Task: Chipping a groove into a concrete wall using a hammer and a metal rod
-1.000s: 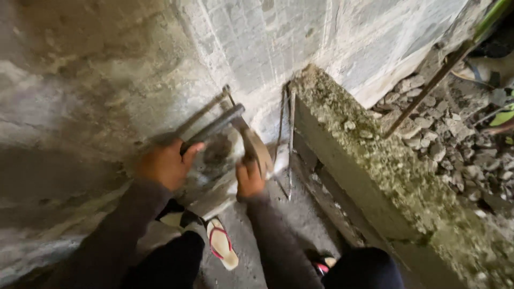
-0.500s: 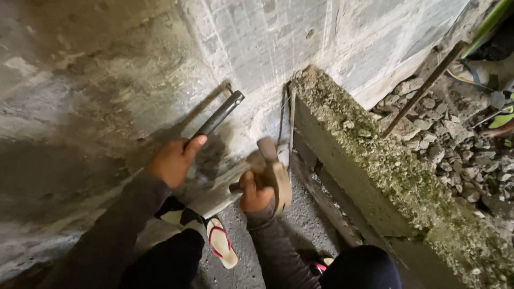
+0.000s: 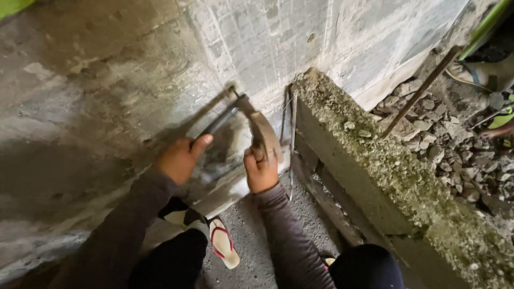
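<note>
From the head camera we look down into a tight corner: a plastered wall fills the left and far side, and a rough, mossy concrete ledge runs along the right, leaving only a narrow strip of gritty floor between them. Our left hand is closed around the near end of a dark metal rod that slants up to the far right along the wall. Our right hand is wrapped around the handle of a hammer (its head touches, or nearly touches, the rod's far tip; we cannot tell which). A pale plank lies against the wall's foot just beneath both hands. A sandalled foot rests on the floor near us. Beyond the ledge, on the right, loose stone rubble fills the ground, with a thin rusty bar leaning across it.
</note>
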